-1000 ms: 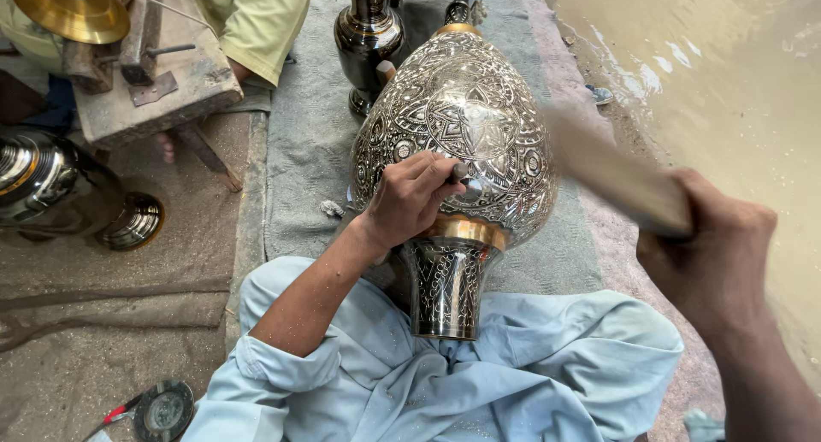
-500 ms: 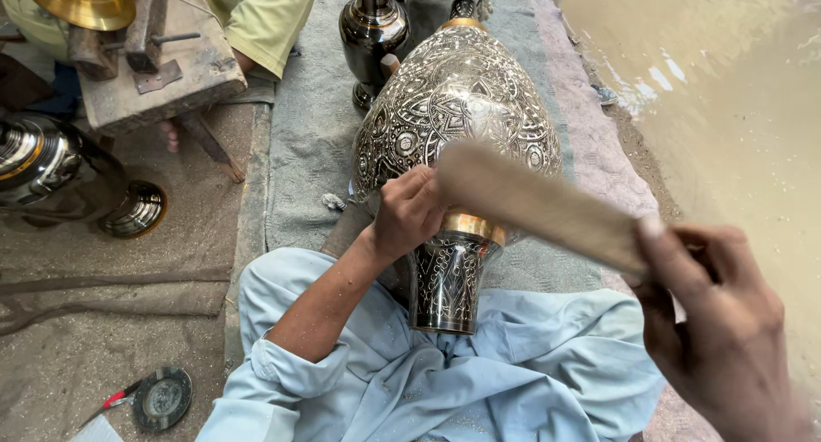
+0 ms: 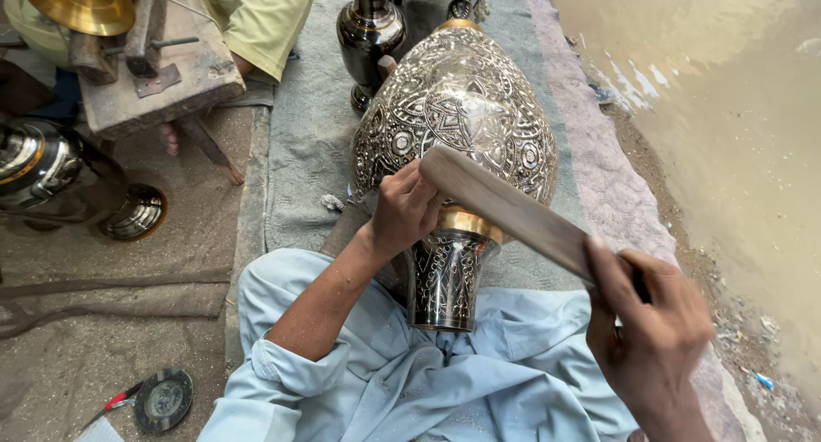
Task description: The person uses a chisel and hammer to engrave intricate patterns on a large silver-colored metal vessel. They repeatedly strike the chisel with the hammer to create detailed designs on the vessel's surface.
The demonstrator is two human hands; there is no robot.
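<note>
Engraved silver vase (image 3: 462,117) lies tilted; your left hand (image 3: 406,209) clenched against it, right hand (image 3: 650,322) gripping wooden stick (image 3: 505,207).

The single head-worn camera is looking steeply down, close over the lap and engraved metal vase (image 3: 457,121).

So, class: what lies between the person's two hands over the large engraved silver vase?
In the head view, a flat wooden bat spans from the right hand to the left hand, crossing the vase.
</note>
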